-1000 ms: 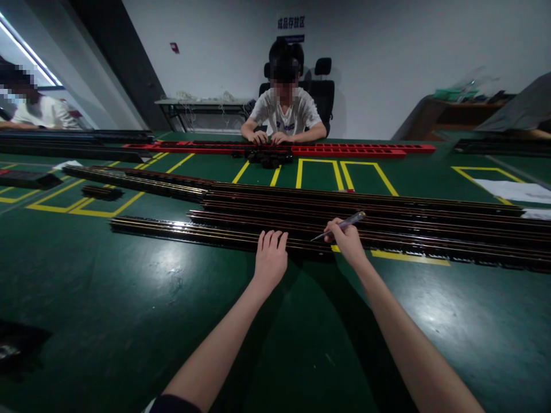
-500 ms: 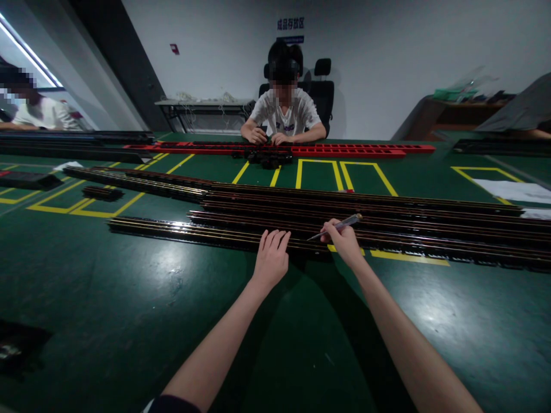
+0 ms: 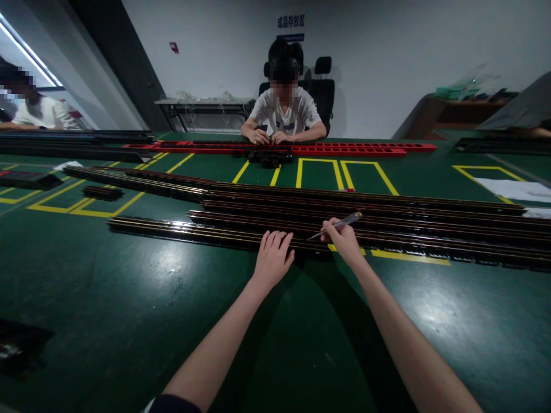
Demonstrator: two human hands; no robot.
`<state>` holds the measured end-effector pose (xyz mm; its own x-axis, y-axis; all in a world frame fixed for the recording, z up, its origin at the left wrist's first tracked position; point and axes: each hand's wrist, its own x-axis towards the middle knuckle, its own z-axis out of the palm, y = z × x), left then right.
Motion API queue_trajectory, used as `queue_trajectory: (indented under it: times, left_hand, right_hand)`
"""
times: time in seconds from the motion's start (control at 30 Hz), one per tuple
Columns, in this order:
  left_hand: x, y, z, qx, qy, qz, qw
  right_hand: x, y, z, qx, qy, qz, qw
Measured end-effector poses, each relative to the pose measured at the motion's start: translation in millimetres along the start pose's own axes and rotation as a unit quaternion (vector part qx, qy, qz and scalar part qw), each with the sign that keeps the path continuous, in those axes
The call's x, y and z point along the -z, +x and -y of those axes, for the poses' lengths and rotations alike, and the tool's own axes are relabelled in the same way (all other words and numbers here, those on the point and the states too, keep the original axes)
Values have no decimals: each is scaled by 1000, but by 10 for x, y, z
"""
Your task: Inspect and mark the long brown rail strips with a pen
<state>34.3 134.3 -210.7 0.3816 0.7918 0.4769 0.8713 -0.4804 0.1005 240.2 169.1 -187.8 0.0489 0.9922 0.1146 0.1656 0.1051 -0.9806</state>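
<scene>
My left hand (image 3: pixel 274 258) lies flat on the nearest long black strip (image 3: pixel 181 229), its fingers stretched out and a little apart. In my right hand (image 3: pixel 342 241) is a slim screwdriver (image 3: pixel 345 221) with a clear-looking handle, gripped between thumb and fingers. The handle slants up to the right, and the thin tip points down left at the black strip, just right of my left hand. Whether the tip touches the strip or a small part on it, I cannot tell. More long black strips (image 3: pixel 413 209) with copper-coloured lines lie side by side just behind.
A green table (image 3: pixel 103 292) with yellow marked lines spreads all around. Red ladder-like frames (image 3: pixel 365 151) and a dark pile of parts (image 3: pixel 270 158) lie before a co-worker (image 3: pixel 284 115) opposite. A short black piece (image 3: pixel 102 193) is at left, white paper (image 3: pixel 512 188) at right.
My left hand has shifted slightly to the right along the strip, its thumb now further out. My right hand and the screwdriver stay nearly where they were.
</scene>
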Motion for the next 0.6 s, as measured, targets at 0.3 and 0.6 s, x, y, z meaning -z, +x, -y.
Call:
queue_trajectory:
  times: [0.3, 0.6]
  left_hand:
    - [-14, -3, 0, -1, -2, -3, 1000]
    - [6, 2, 3, -4, 0, 2, 1000]
  right_hand:
    - [-26, -19, -9, 13, -36, 1, 999]
    - [-55, -47, 18, 36, -62, -2, 997]
